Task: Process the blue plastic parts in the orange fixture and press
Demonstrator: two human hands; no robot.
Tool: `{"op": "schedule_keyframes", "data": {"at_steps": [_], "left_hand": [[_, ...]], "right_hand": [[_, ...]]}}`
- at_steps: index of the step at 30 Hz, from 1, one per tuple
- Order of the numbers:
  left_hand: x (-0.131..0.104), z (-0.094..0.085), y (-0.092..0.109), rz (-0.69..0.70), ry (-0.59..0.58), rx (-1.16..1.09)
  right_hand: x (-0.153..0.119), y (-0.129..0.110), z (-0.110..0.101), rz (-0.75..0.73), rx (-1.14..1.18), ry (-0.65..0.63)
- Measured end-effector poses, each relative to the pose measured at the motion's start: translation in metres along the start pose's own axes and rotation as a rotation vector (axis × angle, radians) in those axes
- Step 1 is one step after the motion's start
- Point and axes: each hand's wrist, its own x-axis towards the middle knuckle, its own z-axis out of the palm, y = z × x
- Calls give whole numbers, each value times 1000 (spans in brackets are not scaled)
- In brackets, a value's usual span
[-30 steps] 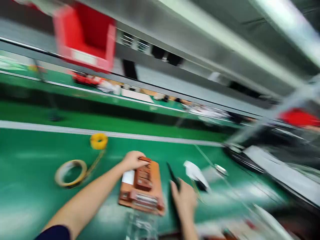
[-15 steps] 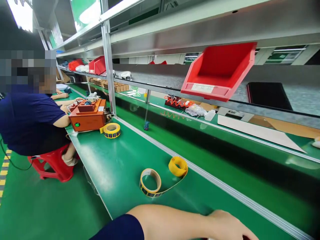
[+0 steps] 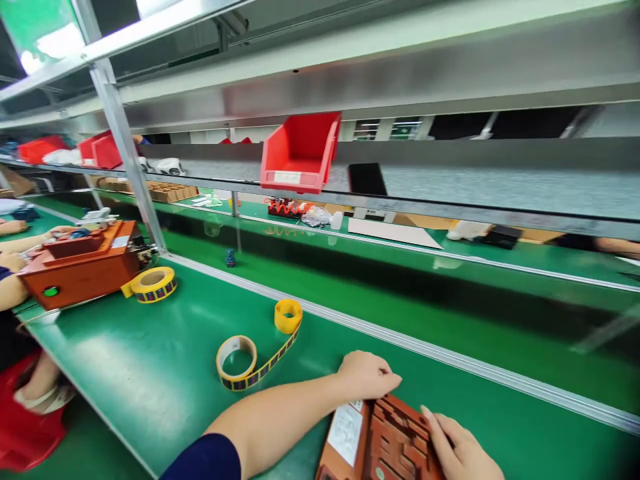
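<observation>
At the brown fixture (image 3: 397,443), the right hand (image 3: 463,447) has rejoined the left hand (image 3: 367,375) in view (I cannot tell either's grip).

A factory assembly workshop: a long, glossy green tabletop (image 3: 175,347) runs beneath silver metal shelving (image 3: 122,133) holding red open-fronted plastic bins (image 3: 300,160). A reddish-brown box (image 3: 95,273) with a round green button (image 3: 51,292), a reddish-brown grooved fixture (image 3: 395,437), yellow label rolls (image 3: 157,292) and a co-worker's bare arm (image 3: 30,243) show it.
</observation>
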Motion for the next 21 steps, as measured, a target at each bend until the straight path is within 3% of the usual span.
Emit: {"op": "schedule_keyframes", "data": {"at_steps": [6,10,16,21], "left_hand": [[9,-9,-1,86,-91,-86],[4,-13,-5,167,-161,-263],[19,-18,-14,145,-240,-572],[8,-17,-6,67,-158,-745]], "right_hand": [[-7,-45,-11,-29,3,-17],[-15,-65,-19,47,-52,-13],[-12,-61,-21,170,-108,58],[-20,-61,-28,63,-6,18]]}}
